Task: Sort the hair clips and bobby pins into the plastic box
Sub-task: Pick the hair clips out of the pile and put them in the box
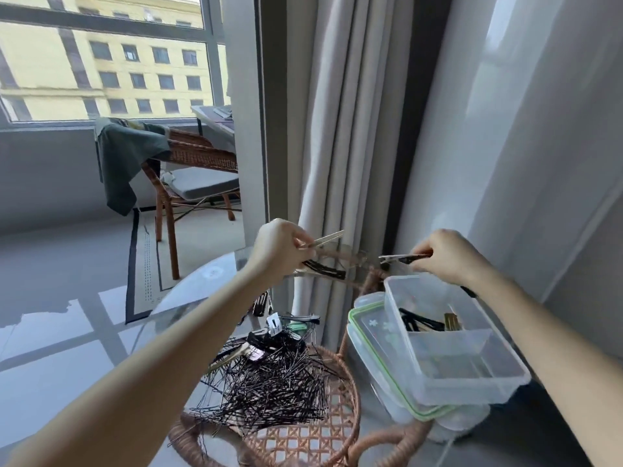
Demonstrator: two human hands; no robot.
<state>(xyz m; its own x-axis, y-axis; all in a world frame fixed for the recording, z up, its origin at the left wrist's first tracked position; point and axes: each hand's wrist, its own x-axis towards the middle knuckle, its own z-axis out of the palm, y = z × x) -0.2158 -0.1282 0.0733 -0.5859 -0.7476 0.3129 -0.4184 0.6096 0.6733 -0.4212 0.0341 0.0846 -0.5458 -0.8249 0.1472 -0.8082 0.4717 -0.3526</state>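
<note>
Head view: left hand (279, 252), grip pinching pale hair clip (323, 240) and black clips (325, 269); right hand (445, 256), grip pinching dark clip (401, 258) near plastic box (478, 396). Bobby pins (273, 385), heaped on tabletop (202, 291): light, thin, springy, probably tangle-prone; best pinched mid-length, few together.

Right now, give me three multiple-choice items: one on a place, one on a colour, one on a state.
1. Where does the pile of bobby pins lie relative to the plastic box?
A. inside it
B. left of it, on the glass table
C. on top of it

2. What colour is the rim of the lid under the box?
A. green
B. red
C. blue

3. What is the right hand doing?
A. lying flat
B. pinching a clip in the air
C. hanging idle

Key: 1 B, the pile lies beside the box; 2 A, the rim shows green; 3 B, its fingers pinch a dark clip.
</note>
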